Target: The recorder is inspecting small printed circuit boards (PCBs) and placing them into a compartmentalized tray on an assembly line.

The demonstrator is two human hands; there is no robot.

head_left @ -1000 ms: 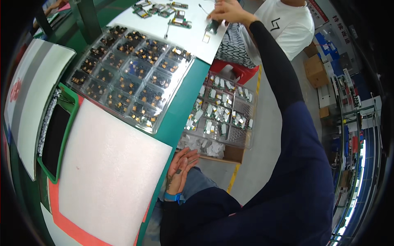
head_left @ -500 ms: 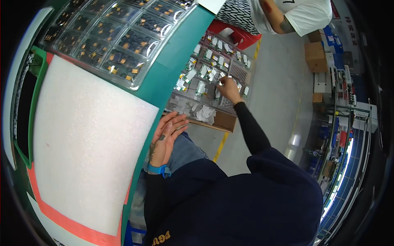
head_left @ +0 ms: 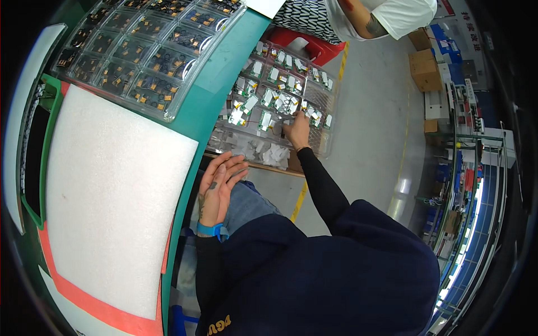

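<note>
My right hand reaches down over a clear compartmented tray, its thumb and fingers apart among small green circuit boards with silvery-white parts. A small dark grey piece lies beside the thumb; its kind is unclear. Nothing shows in this hand, though the fingertips are partly hidden. Palm up and fingers spread, my left hand is empty beside the bench edge, above my lap. A blue band circles its wrist. Crumpled whitish scraps lie in the box next to the tray's near side.
White foam sheet covers much of the green bench. Behind it stands a clear tray of small dark and gold parts. A green-rimmed bin is far left. Another person's arm shows beyond a red stool.
My right hand has drawn back slightly toward me over the tray, its fingers now more apart. My left hand stays palm up with its fingers spread. The whole view has shifted a little.
</note>
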